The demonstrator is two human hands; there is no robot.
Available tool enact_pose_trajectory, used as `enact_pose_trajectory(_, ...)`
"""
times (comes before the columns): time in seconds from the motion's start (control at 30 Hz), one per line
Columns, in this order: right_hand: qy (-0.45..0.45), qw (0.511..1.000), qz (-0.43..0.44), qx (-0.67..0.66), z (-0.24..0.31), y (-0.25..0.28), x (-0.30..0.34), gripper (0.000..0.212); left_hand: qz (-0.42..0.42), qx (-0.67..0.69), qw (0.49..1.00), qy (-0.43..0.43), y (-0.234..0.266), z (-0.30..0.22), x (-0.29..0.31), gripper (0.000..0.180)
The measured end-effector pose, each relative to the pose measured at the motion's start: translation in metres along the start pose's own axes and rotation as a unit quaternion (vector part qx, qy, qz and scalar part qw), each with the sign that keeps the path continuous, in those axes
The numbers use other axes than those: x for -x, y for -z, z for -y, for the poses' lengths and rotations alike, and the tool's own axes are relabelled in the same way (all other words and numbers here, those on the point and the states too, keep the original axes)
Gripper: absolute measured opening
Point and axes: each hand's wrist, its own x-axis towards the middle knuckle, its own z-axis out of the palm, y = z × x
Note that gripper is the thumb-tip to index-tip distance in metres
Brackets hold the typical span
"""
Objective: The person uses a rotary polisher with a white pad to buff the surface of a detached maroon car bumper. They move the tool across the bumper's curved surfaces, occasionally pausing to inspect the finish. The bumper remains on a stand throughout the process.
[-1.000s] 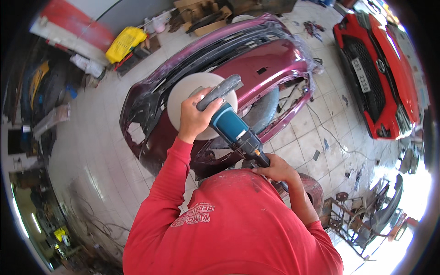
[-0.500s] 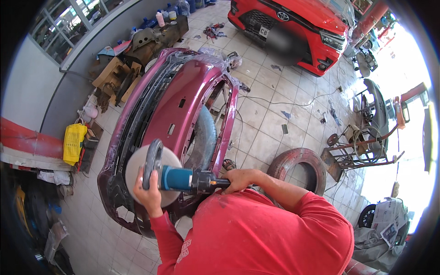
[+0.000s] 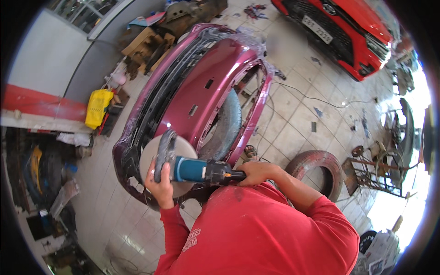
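In front of my body I hold a teal and black polisher (image 3: 190,169) with a broad, round, pale pad (image 3: 149,153). My left hand (image 3: 160,187) is closed around the black loop handle (image 3: 165,153) above the pad. At the tool's rear end, my right hand (image 3: 259,173) grips the dark handle close to my red shirt. The polisher overlaps the near end of a glossy maroon car bumper (image 3: 195,85); whether the pad touches it I cannot tell. Clear plastic film clings to the bumper's far end. A grey tyre (image 3: 230,123) sits beneath the bumper.
A reddish, dusty tyre (image 3: 298,162) lies on the tiled floor to the right, near a metal hand cart (image 3: 376,176). Beyond stands a red car (image 3: 357,34). A thin cable (image 3: 311,96) crosses the tiles. To the left are a yellow bag (image 3: 97,109) and cardboard (image 3: 143,46).
The view has turned, so the bumper, red car and yellow bag sit farther right in the picture. Both hands keep their hold on the polisher, which stays over the bumper's near end.
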Motion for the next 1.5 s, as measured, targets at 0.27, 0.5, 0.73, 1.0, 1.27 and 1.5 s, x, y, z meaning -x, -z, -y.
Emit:
enact_pose_trajectory(0.27, -0.008, 0.997, -0.039, -0.068, -0.055, 0.056, 0.018, 0.057, 0.077, 0.002, 0.993, -0.087, -0.111, -0.036, -0.07, 0.046)
enact_pose_trajectory(0.5, -0.069, 0.991, -0.047, -0.106, -0.046, 0.093, 0.031, 0.05, 0.088, 0.009, 0.995, -0.051, -0.137, -0.045, -0.098, 0.045)
enact_pose_trajectory(0.73, -0.004, 0.998, -0.035, -0.042, -0.029, 0.047, 0.022, 0.064, 0.032, -0.024, 0.997, -0.073, -0.075, -0.023, -0.036, 0.045)
enact_pose_trajectory(1.0, 0.007, 1.0, 0.001, 0.028, -0.012, 0.0, -0.018, 0.067, -0.041, -0.009, 0.999, 0.016, -0.004, 0.004, 0.028, 0.049)
enact_pose_trajectory(1.27, -0.094, 0.986, -0.128, -0.041, 0.007, -0.063, 0.009, 0.078, 0.068, 0.009, 0.997, -0.018, -0.018, -0.026, 0.025, 0.053)
enact_pose_trajectory(1.5, -0.084, 0.959, -0.255, -0.094, -0.023, -0.062, 0.068, 0.077, 0.173, 0.039, 0.977, -0.12, -0.088, -0.065, 0.02, 0.051)
